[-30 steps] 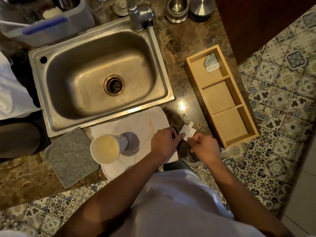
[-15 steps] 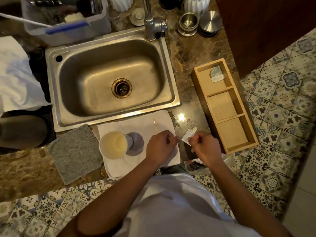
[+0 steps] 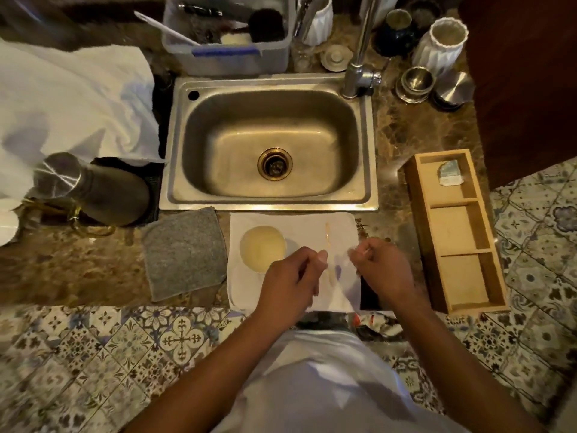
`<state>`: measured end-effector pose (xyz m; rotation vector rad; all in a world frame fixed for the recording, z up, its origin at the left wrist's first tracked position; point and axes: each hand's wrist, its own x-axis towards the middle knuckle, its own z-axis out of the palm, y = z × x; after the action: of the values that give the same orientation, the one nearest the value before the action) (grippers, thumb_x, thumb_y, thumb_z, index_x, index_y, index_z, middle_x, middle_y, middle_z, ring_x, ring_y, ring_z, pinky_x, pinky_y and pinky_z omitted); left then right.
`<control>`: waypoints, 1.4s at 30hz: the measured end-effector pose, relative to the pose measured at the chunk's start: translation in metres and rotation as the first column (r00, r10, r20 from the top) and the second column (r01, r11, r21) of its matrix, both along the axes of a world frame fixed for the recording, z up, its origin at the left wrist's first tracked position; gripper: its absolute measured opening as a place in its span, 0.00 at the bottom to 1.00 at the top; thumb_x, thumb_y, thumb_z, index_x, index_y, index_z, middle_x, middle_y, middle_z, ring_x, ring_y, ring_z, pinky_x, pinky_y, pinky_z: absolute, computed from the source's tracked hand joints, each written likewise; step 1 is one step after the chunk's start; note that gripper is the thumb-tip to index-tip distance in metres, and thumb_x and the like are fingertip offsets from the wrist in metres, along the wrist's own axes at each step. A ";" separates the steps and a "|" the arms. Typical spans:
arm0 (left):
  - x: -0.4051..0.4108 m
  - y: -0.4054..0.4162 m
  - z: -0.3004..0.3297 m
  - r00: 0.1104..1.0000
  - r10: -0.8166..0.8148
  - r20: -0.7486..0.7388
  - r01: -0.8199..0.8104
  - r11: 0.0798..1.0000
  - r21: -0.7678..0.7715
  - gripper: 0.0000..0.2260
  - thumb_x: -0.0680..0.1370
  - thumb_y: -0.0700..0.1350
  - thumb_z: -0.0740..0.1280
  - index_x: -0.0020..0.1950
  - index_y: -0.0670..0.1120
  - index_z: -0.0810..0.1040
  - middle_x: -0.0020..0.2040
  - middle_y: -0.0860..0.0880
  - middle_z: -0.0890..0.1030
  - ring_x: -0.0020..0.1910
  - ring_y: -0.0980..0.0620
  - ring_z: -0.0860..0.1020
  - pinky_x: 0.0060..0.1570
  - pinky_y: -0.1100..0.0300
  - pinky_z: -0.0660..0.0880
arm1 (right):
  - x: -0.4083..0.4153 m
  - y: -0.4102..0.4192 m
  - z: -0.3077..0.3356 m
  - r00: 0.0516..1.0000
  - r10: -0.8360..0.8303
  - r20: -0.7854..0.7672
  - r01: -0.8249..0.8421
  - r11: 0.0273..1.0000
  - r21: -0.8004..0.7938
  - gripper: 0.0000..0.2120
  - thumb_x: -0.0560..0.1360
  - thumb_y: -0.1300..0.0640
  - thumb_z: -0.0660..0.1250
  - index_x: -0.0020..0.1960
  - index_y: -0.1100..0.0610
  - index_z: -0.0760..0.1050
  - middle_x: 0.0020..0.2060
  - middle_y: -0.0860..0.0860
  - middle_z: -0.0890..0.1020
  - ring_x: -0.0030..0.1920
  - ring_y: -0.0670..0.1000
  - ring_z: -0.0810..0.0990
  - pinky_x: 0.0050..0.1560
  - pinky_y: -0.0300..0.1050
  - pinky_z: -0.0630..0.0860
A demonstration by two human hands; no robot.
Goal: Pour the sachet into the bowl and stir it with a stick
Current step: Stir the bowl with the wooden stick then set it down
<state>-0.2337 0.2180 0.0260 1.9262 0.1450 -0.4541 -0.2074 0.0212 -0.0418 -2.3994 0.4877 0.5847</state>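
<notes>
Both hands hover over the white cloth [image 3: 293, 221] spread on the marbled tabletop [image 3: 393, 126] in front of the steel sink [image 3: 271, 203]. The left hand [image 3: 288, 284] has its fingers curled, thumb tip against the forefinger, perhaps pinching a torn-off scrap, though blur hides it. The right hand [image 3: 382, 270] is curled too, and a pale smear at its fingertips looks like the sachet [image 3: 354, 254], a thin, crinkly paper packet; it seems to be held apart from the other hand for tearing open, just beside the bowl. That bowl [image 3: 263, 247], round and pale with cream-coloured liquid inside, sits on the cloth, probably to catch spills. The stick [image 3: 327, 237], slim, straight and wooden, lies on the cloth between the hands, ready for stirring. A wooden tray [image 3: 421, 220] with three compartments stands to the right, a packet in its far one.
</notes>
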 end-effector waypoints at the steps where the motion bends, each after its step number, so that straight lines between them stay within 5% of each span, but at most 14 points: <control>1: -0.004 0.008 0.003 1.000 0.019 0.023 -0.019 1.000 -0.003 0.16 0.84 0.55 0.61 0.45 0.46 0.80 0.28 0.49 0.80 0.25 0.51 0.78 0.33 0.54 0.78 | 0.002 0.007 -0.001 1.000 0.023 -0.011 -0.023 1.000 -0.007 0.13 0.76 0.40 0.66 0.49 0.49 0.81 0.42 0.46 0.86 0.42 0.47 0.83 0.52 0.50 0.81; 6: -0.009 0.060 0.010 0.984 0.090 0.151 -0.101 0.992 0.070 0.04 0.84 0.48 0.63 0.57 0.52 0.77 0.30 0.51 0.81 0.27 0.53 0.80 0.35 0.53 0.79 | 0.007 0.036 -0.009 0.967 0.241 -0.087 -0.251 0.957 -0.143 0.22 0.75 0.37 0.67 0.62 0.49 0.79 0.56 0.51 0.85 0.54 0.54 0.83 0.54 0.47 0.79; 10: 0.000 0.108 -0.005 0.976 0.119 0.182 -0.158 0.962 0.223 0.13 0.83 0.53 0.64 0.66 0.51 0.72 0.36 0.52 0.81 0.33 0.51 0.81 0.38 0.48 0.80 | 0.010 0.052 -0.014 0.947 0.275 -0.168 -0.312 0.913 -0.263 0.26 0.76 0.37 0.65 0.68 0.51 0.72 0.56 0.54 0.83 0.55 0.56 0.82 0.52 0.49 0.79; 16: 0.015 0.132 -0.031 0.989 -0.004 0.147 -0.066 0.881 0.468 0.14 0.83 0.57 0.62 0.49 0.48 0.77 0.28 0.56 0.74 0.29 0.53 0.75 0.32 0.57 0.69 | 0.009 0.061 -0.016 0.956 0.211 -0.202 -0.271 0.899 -0.343 0.25 0.75 0.39 0.67 0.64 0.56 0.72 0.52 0.55 0.83 0.50 0.57 0.82 0.47 0.46 0.77; 20: 0.023 0.132 -0.035 0.996 -0.047 0.081 0.009 0.912 0.410 0.17 0.83 0.59 0.59 0.46 0.48 0.78 0.29 0.54 0.77 0.30 0.49 0.80 0.33 0.52 0.78 | 0.010 0.068 -0.018 0.946 0.187 -0.267 -0.282 0.878 -0.387 0.23 0.73 0.39 0.67 0.59 0.55 0.73 0.47 0.53 0.83 0.46 0.55 0.82 0.45 0.47 0.80; 25: 0.030 0.130 -0.031 0.988 -0.097 0.122 0.040 0.914 0.405 0.11 0.83 0.51 0.63 0.44 0.46 0.76 0.31 0.52 0.75 0.33 0.47 0.78 0.32 0.54 0.71 | 0.011 0.079 -0.016 0.913 0.195 -0.358 -0.338 0.852 -0.400 0.18 0.76 0.43 0.66 0.59 0.54 0.77 0.52 0.53 0.83 0.51 0.56 0.82 0.45 0.45 0.74; 29: 0.033 0.132 -0.031 0.984 -0.140 0.113 0.080 0.903 0.422 0.11 0.82 0.49 0.62 0.45 0.45 0.77 0.33 0.50 0.77 0.35 0.45 0.79 0.35 0.51 0.75 | 0.011 0.087 -0.011 0.906 0.163 -0.390 -0.323 0.862 -0.392 0.18 0.77 0.42 0.66 0.58 0.54 0.79 0.45 0.50 0.78 0.44 0.52 0.76 0.44 0.44 0.73; 33: 0.035 0.135 -0.033 0.984 -0.140 0.107 0.087 0.914 0.396 0.11 0.81 0.49 0.63 0.43 0.44 0.77 0.32 0.49 0.77 0.33 0.44 0.78 0.34 0.48 0.75 | 0.009 0.094 0.001 0.940 0.172 -0.295 -0.276 0.892 -0.357 0.12 0.78 0.45 0.65 0.53 0.52 0.76 0.44 0.50 0.81 0.43 0.51 0.79 0.42 0.44 0.74; 37: 0.033 0.137 -0.035 0.986 -0.126 0.107 0.076 0.921 0.381 0.11 0.81 0.47 0.63 0.41 0.43 0.76 0.32 0.48 0.76 0.34 0.41 0.78 0.33 0.49 0.72 | 0.008 0.099 0.028 0.995 0.081 -0.060 -0.089 0.987 -0.136 0.05 0.74 0.48 0.64 0.44 0.50 0.73 0.35 0.50 0.85 0.35 0.53 0.85 0.42 0.54 0.84; 42: 0.028 0.140 -0.035 0.991 -0.062 0.115 0.013 0.924 0.382 0.11 0.81 0.46 0.63 0.42 0.41 0.77 0.34 0.44 0.80 0.34 0.43 0.78 0.34 0.47 0.73 | 0.013 0.110 0.076 0.974 0.098 0.206 -0.097 0.995 -0.016 0.03 0.78 0.50 0.67 0.46 0.48 0.77 0.31 0.48 0.83 0.36 0.50 0.82 0.41 0.55 0.81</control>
<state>-0.2053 0.3585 -0.0092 2.3382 0.1212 -0.3461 -0.1944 0.1308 0.0344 -2.4659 0.2835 0.3701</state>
